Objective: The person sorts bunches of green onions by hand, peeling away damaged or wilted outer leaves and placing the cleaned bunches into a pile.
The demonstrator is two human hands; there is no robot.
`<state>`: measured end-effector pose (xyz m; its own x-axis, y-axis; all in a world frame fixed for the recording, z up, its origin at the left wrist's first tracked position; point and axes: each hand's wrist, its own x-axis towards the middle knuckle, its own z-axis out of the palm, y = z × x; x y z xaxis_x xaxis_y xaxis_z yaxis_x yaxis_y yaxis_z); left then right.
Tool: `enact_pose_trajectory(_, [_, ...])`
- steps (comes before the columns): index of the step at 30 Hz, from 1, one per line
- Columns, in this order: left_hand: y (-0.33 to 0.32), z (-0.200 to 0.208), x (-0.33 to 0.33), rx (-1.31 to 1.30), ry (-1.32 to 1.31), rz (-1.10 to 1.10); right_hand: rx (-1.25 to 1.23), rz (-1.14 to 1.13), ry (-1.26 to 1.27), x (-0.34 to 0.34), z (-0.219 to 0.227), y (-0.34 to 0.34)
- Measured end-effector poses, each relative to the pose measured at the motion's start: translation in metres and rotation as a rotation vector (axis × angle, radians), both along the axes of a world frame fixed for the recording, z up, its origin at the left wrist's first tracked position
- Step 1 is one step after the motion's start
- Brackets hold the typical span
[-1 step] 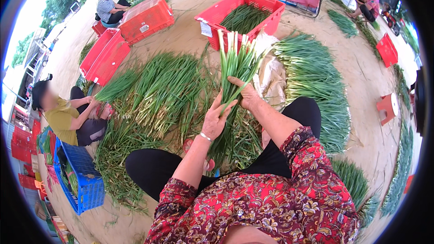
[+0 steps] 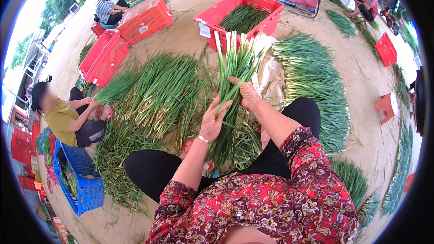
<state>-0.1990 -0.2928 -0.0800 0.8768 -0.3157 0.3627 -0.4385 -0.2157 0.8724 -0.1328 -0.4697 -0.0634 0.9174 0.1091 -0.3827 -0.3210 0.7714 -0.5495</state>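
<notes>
In front of my lap I hold a bunch of garlic chives (image 2: 235,65), white ends up and long green leaves hanging down between my knees. My right hand (image 2: 246,94) is closed round its middle from the right. Lower on the left, my left hand (image 2: 214,121) is closed on leaves of the same bunch, its fingertips partly hidden among them. A few white stalks lean out at the bunch's left side. Left of my hands lies a loose heap of chives (image 2: 165,90); to the right, a neatly laid row of chives (image 2: 316,90) curves along the ground.
A red crate (image 2: 266,20) with chives stands ahead; other red crates (image 2: 106,58) lie ahead-left. Pale sacking (image 2: 272,74) is beside the row. A co-worker (image 2: 68,117) handles chives at left, near a blue crate (image 2: 90,190). A stool (image 2: 387,108) stands right.
My left hand has shifted slightly left and down. The stalks at the bunch's left side lean out a little more. My right hand stays about in place.
</notes>
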Motion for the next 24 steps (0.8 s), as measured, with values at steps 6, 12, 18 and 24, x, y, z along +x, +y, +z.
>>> enact_pose_trajectory(6, [0.038, -0.04, -0.022, -0.55, 0.714, -0.036, 0.035, 0.139, -0.098, -0.008, 0.026, -0.025])
enact_pose_trajectory(12, [0.035, -0.049, -0.018, -0.908, 0.968, -0.194, 0.039, 0.192, -0.109, -0.016, 0.02, -0.026])
enact_pose_trajectory(18, [0.063, -0.112, -0.012, -0.888, 1.171, -0.182, 0.0, 0.217, -0.11, -0.015, 0.025, -0.025])
enact_pose_trajectory(24, [0.074, -0.137, -0.018, 0.04, 1.121, 0.116, -0.057, 0.219, -0.121, -0.016, 0.03, -0.024])
